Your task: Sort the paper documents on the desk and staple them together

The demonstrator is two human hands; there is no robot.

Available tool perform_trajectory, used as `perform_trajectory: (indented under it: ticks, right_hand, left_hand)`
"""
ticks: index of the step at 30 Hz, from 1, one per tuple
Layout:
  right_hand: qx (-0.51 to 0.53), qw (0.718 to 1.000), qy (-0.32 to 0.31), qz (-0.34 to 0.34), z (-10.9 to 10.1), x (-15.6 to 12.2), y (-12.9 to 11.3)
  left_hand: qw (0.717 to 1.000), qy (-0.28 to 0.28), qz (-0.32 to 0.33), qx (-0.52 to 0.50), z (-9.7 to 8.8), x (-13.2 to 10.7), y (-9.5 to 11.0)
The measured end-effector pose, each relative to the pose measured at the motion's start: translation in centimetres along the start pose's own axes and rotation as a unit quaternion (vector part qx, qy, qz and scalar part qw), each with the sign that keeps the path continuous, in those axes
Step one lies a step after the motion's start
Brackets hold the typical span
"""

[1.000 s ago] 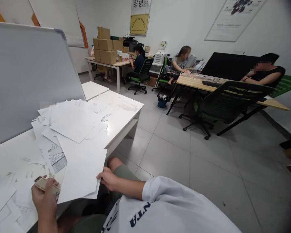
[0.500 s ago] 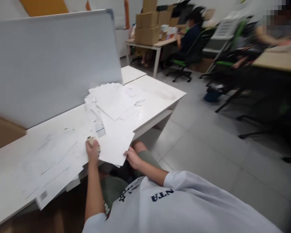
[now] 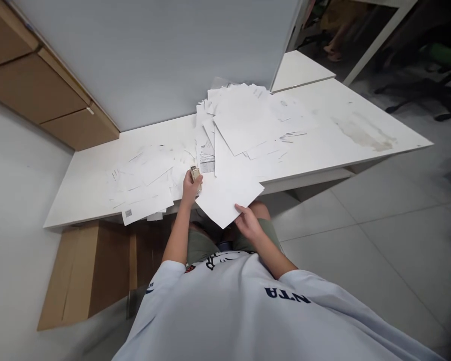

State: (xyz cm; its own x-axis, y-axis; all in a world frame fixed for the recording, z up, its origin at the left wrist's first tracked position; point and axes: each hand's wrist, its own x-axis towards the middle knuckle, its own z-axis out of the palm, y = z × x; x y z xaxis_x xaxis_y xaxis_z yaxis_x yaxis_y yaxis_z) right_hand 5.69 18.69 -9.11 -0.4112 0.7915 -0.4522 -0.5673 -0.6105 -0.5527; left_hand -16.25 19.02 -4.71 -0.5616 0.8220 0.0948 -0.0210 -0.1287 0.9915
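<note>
My left hand (image 3: 190, 189) is closed around a small beige stapler-like tool (image 3: 196, 173) with a metal end, partly hidden by the fingers. Between the thumb and fingers of my right hand (image 3: 248, 220) is the near right edge of a white sheet of paper (image 3: 229, 198). That sheet juts over the table's front edge, and its left corner lies close to the tool. Beyond it rises a messy pile of papers (image 3: 244, 118), with a printed sheet (image 3: 206, 161) showing at its left side. Left of my left hand, more papers (image 3: 146, 175) are spread out, some overhanging the edge.
The white table (image 3: 376, 130) stands against a grey-white board (image 3: 165, 55). Cardboard boxes (image 3: 60, 90) are stacked at the left, and another cardboard box (image 3: 75, 276) is under the table. At the upper right are a person's foot (image 3: 332, 52) and a chair base (image 3: 432, 95).
The view has swung left and down, bringing the boxes and the table's left end into sight. Both hands keep their holds on the tool and the sheet.
</note>
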Motion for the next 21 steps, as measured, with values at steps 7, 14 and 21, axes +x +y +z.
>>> perform_trajectory:
  ticks: [7,14,21]
  right_hand:
    - [-0.016,0.999,0.028,-0.03,-1.0,1.0,-0.4]
    - [-0.028,0.997,0.047,-0.054,-1.4,2.2,-1.5]
    - [-0.003,0.997,0.058,-0.049,-1.2,2.2,-1.8]
  left_hand:
    - [0.999,0.006,0.037,-0.011,0.0,0.1,-0.5]
    - [0.999,-0.011,0.052,-0.009,-0.1,-0.1,-0.5]
    - [0.998,-0.011,0.039,-0.039,-0.1,-0.2,-0.4]
